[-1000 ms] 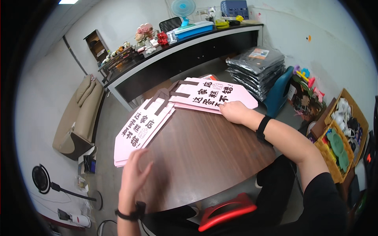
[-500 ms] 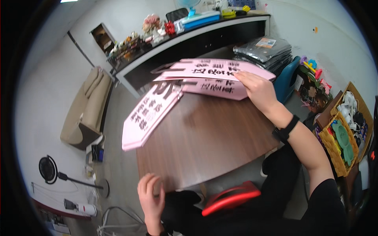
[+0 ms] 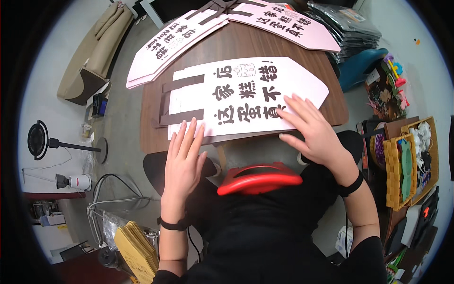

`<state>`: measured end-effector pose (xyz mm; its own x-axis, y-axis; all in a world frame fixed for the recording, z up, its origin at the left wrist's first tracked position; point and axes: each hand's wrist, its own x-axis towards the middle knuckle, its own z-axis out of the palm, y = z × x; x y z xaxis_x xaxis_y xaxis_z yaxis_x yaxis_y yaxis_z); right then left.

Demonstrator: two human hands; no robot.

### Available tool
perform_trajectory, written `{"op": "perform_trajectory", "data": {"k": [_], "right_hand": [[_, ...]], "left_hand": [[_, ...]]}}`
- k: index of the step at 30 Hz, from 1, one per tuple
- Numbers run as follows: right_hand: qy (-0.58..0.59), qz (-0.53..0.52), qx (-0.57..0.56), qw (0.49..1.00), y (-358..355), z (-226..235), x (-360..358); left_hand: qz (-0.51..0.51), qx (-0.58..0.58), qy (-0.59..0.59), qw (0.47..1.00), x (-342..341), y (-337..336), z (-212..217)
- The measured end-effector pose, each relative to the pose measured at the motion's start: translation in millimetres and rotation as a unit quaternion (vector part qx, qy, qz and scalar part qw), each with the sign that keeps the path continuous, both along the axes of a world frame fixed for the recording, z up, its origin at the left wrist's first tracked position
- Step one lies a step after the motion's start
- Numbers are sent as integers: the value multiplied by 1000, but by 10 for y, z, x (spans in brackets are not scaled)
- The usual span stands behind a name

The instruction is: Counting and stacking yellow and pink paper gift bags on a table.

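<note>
A flat pink paper bag [image 3: 246, 97] with dark brown strap handles and black lettering lies on the wooden table [image 3: 227, 47] in front of me. My left hand [image 3: 182, 163] is open, its fingertips at the bag's near edge beside the straps. Spread and open, my right hand [image 3: 314, 135] rests its fingertips on the bag's right part, over some of the lettering. Farther back lie two more groups of pink bags: a left stack [image 3: 177, 42] and a right stack [image 3: 286, 23], their straps meeting between them.
A red curved object [image 3: 260, 182] sits in front of my body. Black plastic-wrapped packs [image 3: 345, 28] and a blue chair [image 3: 362, 71] stand beyond the table's right side. Wicker baskets [image 3: 399, 173] are on the right. At lower left are yellow bags [image 3: 135, 253].
A pink bag now lies flat near me; my right hand was holding bags at the far side before. Both hands have come to this bag, and my view has tilted down.
</note>
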<state>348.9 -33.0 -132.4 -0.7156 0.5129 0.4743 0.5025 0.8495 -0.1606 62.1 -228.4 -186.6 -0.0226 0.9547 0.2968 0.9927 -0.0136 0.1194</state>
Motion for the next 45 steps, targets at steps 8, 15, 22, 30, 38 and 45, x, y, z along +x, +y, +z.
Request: {"op": "perform_trajectory", "data": {"k": [8, 15, 22, 30, 38, 45], "right_hand": [[-8, -19, -41, 999, -127, 16, -177], [-16, -28, -79, 996, -155, 48, -246], [-28, -27, -116, 992, -129, 77, -235], [-43, -28, -151, 987, -113, 72, -249], [-47, -24, -189, 981, -114, 104, -255], [-53, -22, -209, 976, -73, 72, -256]], "left_hand": [[10, -52, 29, 998, 139, 1, -75], [3, -70, -5, 998, 113, -85, -40], [6, -68, -11, 998, 88, -51, -32], [16, -63, -20, 998, 113, -69, -56], [17, -67, -28, 997, 171, -92, -44], [20, -61, -24, 998, 169, -56, -53]]}}
